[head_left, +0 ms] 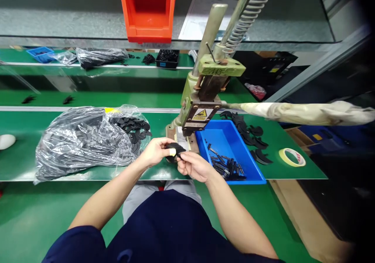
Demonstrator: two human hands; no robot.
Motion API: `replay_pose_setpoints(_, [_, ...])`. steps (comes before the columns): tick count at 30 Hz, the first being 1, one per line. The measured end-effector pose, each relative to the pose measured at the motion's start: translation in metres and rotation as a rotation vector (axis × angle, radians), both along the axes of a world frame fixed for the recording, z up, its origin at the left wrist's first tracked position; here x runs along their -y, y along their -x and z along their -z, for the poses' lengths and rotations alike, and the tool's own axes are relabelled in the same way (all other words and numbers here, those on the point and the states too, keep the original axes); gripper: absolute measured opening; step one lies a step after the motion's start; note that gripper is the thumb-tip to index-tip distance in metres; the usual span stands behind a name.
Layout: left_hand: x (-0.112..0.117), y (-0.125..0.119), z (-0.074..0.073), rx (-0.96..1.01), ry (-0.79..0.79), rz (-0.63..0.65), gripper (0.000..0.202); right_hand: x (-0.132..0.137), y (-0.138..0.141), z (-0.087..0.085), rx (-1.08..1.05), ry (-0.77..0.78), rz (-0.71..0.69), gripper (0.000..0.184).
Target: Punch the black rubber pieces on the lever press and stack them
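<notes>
Navy shirt (164, 228); left hand (156, 152), right hand (195, 167) inward on black part (178, 147)

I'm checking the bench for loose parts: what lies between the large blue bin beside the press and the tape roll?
In the head view, curved black pieces lie between the blue bin and the tape roll on the green bench.

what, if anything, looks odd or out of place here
The lever on the right is wrapped in rumpled, stained pale material, which looks makeshift. Two small black pieces lie by themselves behind the plastic bag, perhaps strays. Nothing looks clearly damaged.
</notes>
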State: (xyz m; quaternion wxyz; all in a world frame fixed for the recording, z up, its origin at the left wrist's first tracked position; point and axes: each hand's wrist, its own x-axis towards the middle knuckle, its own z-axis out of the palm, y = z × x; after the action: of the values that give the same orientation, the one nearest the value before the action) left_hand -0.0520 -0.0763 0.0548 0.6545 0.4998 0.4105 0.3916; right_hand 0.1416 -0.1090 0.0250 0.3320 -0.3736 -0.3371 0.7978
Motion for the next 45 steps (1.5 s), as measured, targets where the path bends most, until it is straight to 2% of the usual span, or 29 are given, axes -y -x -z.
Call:
replay_pose_setpoints(4, [0.007,0.004,-0.006,-0.004,-0.017,0.057,0.04,0.005,-0.002,0.007,-0.17,0.092,-0.108,0.03])
replay_pose_setpoints(8, [0.007,0.006,-0.007,-0.01,-0.046,0.119,0.027,0.01,-0.003,0.021,-0.284,0.136,-0.172,0.026])
replay_pose_setpoints(12, [0.005,0.005,-0.015,-0.031,-0.104,0.219,0.021,0.013,-0.002,0.029,-0.323,0.136,-0.182,0.024])
replay_pose_setpoints(18, [0.003,0.007,-0.024,-0.094,-0.133,0.233,0.019,0.018,0.005,0.016,-0.265,0.058,-0.081,0.026])
replay_pose_setpoints(21, [0.003,0.008,-0.023,-0.097,-0.129,0.224,0.02,0.02,0.01,0.01,-0.208,0.002,-0.063,0.03])
replay_pose_setpoints(25, [0.007,0.008,-0.017,-0.046,-0.14,0.194,0.025,0.019,0.013,0.007,-0.138,-0.126,-0.065,0.045])
replay_pose_setpoints(28, [0.013,0.011,-0.013,-0.106,-0.329,0.126,0.021,0.015,0.008,0.007,-0.056,-0.267,-0.085,0.05])
replay_pose_setpoints(31, [0.019,0.019,-0.011,-0.252,-0.74,0.122,0.013,0.007,-0.006,0.003,0.079,-0.428,-0.109,0.046])
replay_pose_setpoints(33, [0.024,0.025,-0.012,-0.337,-1.034,0.123,0.011,0.002,-0.018,-0.002,0.186,-0.553,-0.051,0.036])
replay_pose_setpoints(36, [0.03,0.031,-0.016,-0.415,-1.324,0.121,0.019,-0.003,-0.03,-0.013,0.305,-0.759,0.044,0.022])
replay_pose_setpoints(40, [0.036,0.033,-0.018,-0.479,-1.479,0.118,0.02,-0.003,-0.029,-0.029,0.345,-1.017,-0.042,0.02])
replay_pose_setpoints(45, [0.038,0.033,-0.015,-0.507,-1.504,0.101,0.02,-0.006,-0.019,-0.037,0.337,-1.215,-0.164,0.023])
